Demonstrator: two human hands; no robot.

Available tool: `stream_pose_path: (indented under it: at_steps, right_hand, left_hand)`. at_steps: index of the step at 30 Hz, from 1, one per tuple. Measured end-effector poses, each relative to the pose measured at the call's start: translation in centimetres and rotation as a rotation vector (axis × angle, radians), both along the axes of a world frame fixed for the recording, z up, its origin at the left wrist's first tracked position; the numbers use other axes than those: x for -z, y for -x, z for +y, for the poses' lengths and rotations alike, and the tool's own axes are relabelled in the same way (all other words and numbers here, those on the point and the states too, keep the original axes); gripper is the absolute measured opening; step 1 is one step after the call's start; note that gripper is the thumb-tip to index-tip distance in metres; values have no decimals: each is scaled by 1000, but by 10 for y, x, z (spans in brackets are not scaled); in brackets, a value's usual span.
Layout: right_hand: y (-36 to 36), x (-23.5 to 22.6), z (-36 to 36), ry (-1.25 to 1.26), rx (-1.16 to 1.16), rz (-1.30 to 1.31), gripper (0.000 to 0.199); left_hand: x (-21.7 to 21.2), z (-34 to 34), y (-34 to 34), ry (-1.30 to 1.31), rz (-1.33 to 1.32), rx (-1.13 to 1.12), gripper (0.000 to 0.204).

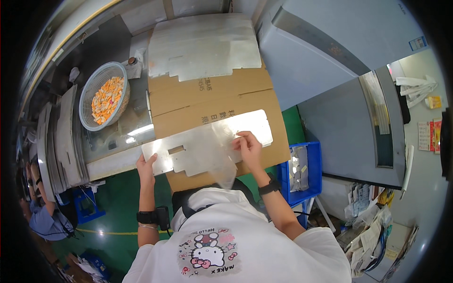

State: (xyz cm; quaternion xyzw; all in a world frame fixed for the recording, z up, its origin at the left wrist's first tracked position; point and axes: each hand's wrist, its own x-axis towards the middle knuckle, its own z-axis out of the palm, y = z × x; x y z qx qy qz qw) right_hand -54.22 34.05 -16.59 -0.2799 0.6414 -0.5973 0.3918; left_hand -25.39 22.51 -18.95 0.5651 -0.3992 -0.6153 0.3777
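Note:
A flat metal sheet (pixel 191 147) with a small rectangular cutout and notched edge lies tilted over the cardboard (pixel 212 92) in front of me. At its left end my left hand (pixel 146 169) grips the corner, thumb on top. A thin clear film (pixel 225 170) hangs loose off the sheet's middle and droops over the near edge. My right hand (pixel 249 150) is closed in a pinch on the film, above the sheet's bright right part. How far the film still clings to the metal is hard to see.
Similar metal sheets (pixel 203 40) lie on the cardboard's far end. Left of it stands a grey plastic basket (pixel 86 106) of small orange and white pieces, near upright panels (pixel 68 137). A blue crate (pixel 315 172) is at right. Another person (pixel 49 219) works at far left.

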Motion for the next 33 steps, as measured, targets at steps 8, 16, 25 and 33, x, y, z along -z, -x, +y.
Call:
stream_pose_path:
  at_steps: [8, 16, 25, 33]
  right_hand:
    - [43, 43, -5, -146, 174, 115, 23]
    - [60, 74, 9, -51, -155, 1177, 33]
    - [32, 48, 5, -51, 28, 1107, 37]
    - [16, 39, 15, -637, 270, 1146, 60]
  left_hand:
    - [0, 1, -1, 8, -13, -20, 25]
    - [2, 0, -1, -7, -17, -25, 24]
    - [2, 1, 0, 16, -14, -17, 25]
    - [2, 1, 0, 21, -18, -21, 24]
